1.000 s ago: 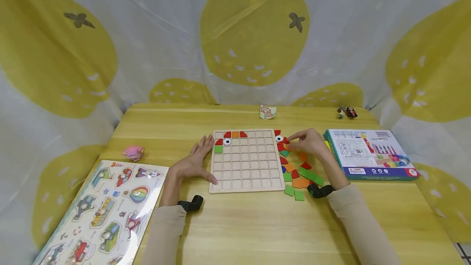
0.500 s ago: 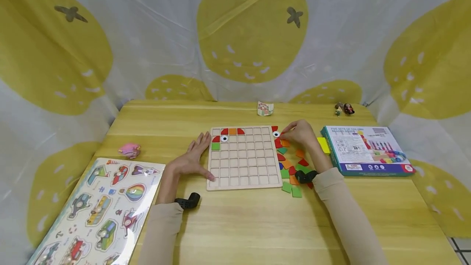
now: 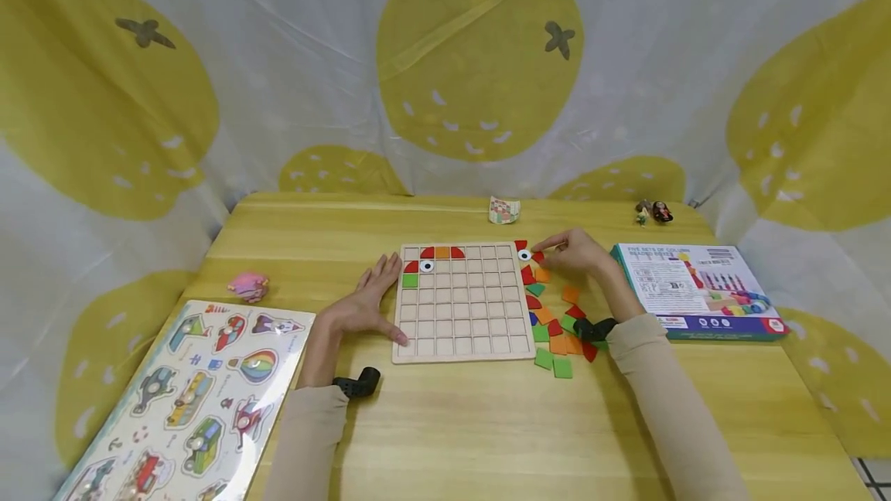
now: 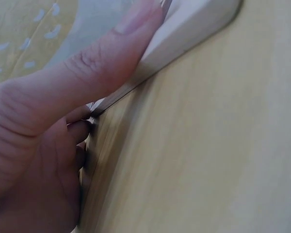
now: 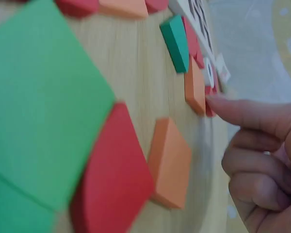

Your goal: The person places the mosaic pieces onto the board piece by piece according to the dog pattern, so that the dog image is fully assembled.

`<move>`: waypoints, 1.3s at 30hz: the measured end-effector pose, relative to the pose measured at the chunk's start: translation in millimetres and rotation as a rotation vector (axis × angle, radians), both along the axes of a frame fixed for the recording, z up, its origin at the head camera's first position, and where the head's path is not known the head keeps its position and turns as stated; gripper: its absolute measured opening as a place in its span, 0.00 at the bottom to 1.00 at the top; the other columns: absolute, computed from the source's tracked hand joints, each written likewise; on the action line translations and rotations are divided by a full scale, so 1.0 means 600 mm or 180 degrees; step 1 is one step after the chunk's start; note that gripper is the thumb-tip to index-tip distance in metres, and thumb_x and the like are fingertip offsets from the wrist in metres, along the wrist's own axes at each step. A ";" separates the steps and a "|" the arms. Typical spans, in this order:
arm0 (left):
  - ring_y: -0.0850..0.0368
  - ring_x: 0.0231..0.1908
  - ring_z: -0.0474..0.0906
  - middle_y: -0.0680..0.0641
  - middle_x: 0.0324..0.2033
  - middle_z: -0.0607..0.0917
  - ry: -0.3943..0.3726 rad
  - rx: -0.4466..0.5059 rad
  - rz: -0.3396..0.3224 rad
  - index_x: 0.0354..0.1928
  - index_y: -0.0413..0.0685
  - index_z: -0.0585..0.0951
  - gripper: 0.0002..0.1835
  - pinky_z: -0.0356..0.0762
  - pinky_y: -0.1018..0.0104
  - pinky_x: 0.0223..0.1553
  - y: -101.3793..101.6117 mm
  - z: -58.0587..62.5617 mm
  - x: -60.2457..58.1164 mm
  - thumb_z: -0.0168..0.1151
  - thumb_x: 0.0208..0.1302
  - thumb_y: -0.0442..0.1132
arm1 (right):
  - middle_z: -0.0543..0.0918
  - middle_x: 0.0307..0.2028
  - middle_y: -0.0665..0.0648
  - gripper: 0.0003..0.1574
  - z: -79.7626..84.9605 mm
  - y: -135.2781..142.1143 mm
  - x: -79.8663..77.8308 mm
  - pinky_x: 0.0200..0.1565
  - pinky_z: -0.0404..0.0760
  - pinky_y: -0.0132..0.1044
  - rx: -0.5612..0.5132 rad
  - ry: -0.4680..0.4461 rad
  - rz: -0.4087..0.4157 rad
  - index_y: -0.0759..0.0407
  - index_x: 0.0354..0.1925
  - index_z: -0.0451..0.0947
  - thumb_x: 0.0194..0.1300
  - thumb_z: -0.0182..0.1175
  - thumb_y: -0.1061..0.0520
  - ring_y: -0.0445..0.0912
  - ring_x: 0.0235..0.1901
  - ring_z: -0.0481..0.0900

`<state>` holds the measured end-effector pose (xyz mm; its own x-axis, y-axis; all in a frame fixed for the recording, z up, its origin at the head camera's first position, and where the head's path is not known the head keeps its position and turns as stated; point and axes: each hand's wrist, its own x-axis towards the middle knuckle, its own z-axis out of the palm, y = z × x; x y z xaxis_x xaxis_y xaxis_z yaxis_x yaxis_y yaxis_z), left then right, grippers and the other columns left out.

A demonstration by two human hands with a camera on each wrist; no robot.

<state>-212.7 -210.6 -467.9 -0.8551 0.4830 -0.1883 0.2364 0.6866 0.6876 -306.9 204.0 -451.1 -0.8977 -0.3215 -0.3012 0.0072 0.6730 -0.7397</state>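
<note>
My left hand (image 3: pixel 363 308) rests along the left edge of a wooden grid board (image 3: pixel 459 308), its fingers spread and its thumb on the near left corner. In the left wrist view the thumb (image 4: pixel 97 63) lies over the board's rim. At the board's upper left sit red and orange tiles, a round eye tile (image 3: pixel 427 266) and a green square tile (image 3: pixel 410 281). Beyond the board's right edge, my right hand (image 3: pixel 581 252) pinches a red tile (image 3: pixel 538 257) between thumb and index finger, close to a second eye tile (image 3: pixel 524 255). The right hand's other fingers are curled.
Loose red, orange and green tiles (image 3: pixel 563 367) lie scattered right of the board. A boxed set (image 3: pixel 696 292) stands farther right. A picture puzzle board (image 3: pixel 202 393) and a pink toy (image 3: pixel 248 286) are at the left. A paper piece (image 3: pixel 504 210) and small figures (image 3: pixel 661 212) sit at the back.
My right hand has moved slightly away from me, toward the far end of the loose tiles, and its forearm now covers the yellow piece by the box. The left hand stays on the board.
</note>
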 end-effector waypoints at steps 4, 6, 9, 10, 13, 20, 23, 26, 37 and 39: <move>0.44 0.76 0.21 0.43 0.77 0.31 0.0035 -0.0001 -0.0047 0.76 0.46 0.36 0.77 0.24 0.41 0.74 -0.001 -0.001 0.000 0.82 0.32 0.55 | 0.67 0.11 0.46 0.22 0.001 0.004 -0.003 0.24 0.61 0.32 0.0018 0.0008 0.0136 0.59 0.52 0.82 0.58 0.66 0.62 0.41 0.15 0.58; 0.45 0.76 0.21 0.43 0.77 0.31 0.0047 -0.0015 -0.0046 0.76 0.46 0.36 0.77 0.24 0.41 0.74 -0.002 0.000 0.000 0.82 0.32 0.56 | 0.69 0.12 0.47 0.21 0.001 0.004 -0.006 0.23 0.61 0.32 0.0057 0.0088 0.0177 0.60 0.51 0.83 0.57 0.67 0.63 0.42 0.15 0.59; 0.45 0.76 0.21 0.44 0.77 0.31 0.0046 -0.0035 -0.0040 0.76 0.46 0.36 0.77 0.24 0.42 0.75 -0.001 0.000 -0.001 0.81 0.32 0.56 | 0.71 0.15 0.48 0.18 -0.001 0.005 -0.009 0.24 0.63 0.33 0.0160 0.0217 0.0176 0.60 0.46 0.85 0.55 0.70 0.59 0.43 0.17 0.60; 0.45 0.76 0.21 0.44 0.77 0.31 0.0049 -0.0041 -0.0044 0.76 0.46 0.36 0.77 0.24 0.42 0.75 -0.001 0.000 -0.001 0.81 0.32 0.56 | 0.69 0.14 0.48 0.18 -0.002 0.005 -0.010 0.24 0.63 0.33 0.0201 0.0252 0.0175 0.60 0.45 0.85 0.55 0.71 0.58 0.44 0.18 0.61; 0.46 0.76 0.21 0.44 0.77 0.31 0.0041 -0.0063 -0.0041 0.76 0.47 0.35 0.77 0.24 0.43 0.75 0.000 0.001 -0.002 0.81 0.32 0.57 | 0.67 0.13 0.48 0.18 -0.006 0.006 -0.012 0.23 0.63 0.33 0.0292 0.0358 0.0134 0.59 0.42 0.85 0.54 0.72 0.53 0.44 0.17 0.62; 0.48 0.76 0.21 0.45 0.77 0.30 0.0001 -0.0063 0.0012 0.76 0.48 0.35 0.78 0.24 0.43 0.75 -0.002 0.004 -0.002 0.82 0.31 0.57 | 0.60 0.12 0.48 0.15 0.018 -0.070 0.024 0.20 0.58 0.33 -0.0201 0.0539 0.0211 0.56 0.40 0.86 0.54 0.72 0.52 0.43 0.15 0.56; 0.48 0.76 0.20 0.45 0.77 0.31 0.0000 -0.0065 0.0027 0.76 0.48 0.35 0.78 0.24 0.44 0.75 -0.004 0.005 -0.001 0.82 0.31 0.57 | 0.62 0.13 0.48 0.14 0.028 -0.150 0.049 0.21 0.57 0.32 -0.0344 0.0421 0.0286 0.51 0.38 0.87 0.51 0.74 0.52 0.43 0.16 0.57; 0.47 0.76 0.21 0.45 0.77 0.31 0.0035 -0.0087 -0.0011 0.76 0.47 0.35 0.77 0.25 0.43 0.75 -0.003 0.004 -0.002 0.81 0.32 0.57 | 0.64 0.13 0.48 0.13 0.028 -0.228 0.072 0.22 0.57 0.32 -0.0370 0.0292 0.0367 0.49 0.35 0.88 0.48 0.76 0.51 0.43 0.17 0.58; 0.44 0.76 0.22 0.43 0.77 0.31 0.0011 -0.0074 0.0007 0.77 0.47 0.37 0.76 0.26 0.38 0.73 -0.001 0.002 0.000 0.81 0.33 0.57 | 0.79 0.25 0.52 0.15 0.005 -0.363 0.105 0.23 0.64 0.30 -0.0183 0.0528 0.0220 0.56 0.29 0.88 0.41 0.80 0.52 0.42 0.23 0.67; 0.44 0.76 0.22 0.43 0.77 0.31 0.0019 -0.0074 0.0013 0.77 0.47 0.37 0.76 0.26 0.38 0.74 -0.001 0.002 0.001 0.81 0.33 0.57 | 0.81 0.29 0.54 0.16 0.003 -0.366 0.105 0.24 0.65 0.30 -0.0163 0.0568 0.0198 0.56 0.30 0.87 0.41 0.80 0.53 0.42 0.25 0.67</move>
<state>-212.3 -211.5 -467.0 -0.8583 0.4750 -0.1943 0.2376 0.7033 0.6700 -244.1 -15.5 -449.1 -0.9133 -0.3889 -0.1209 -0.1675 0.6294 -0.7588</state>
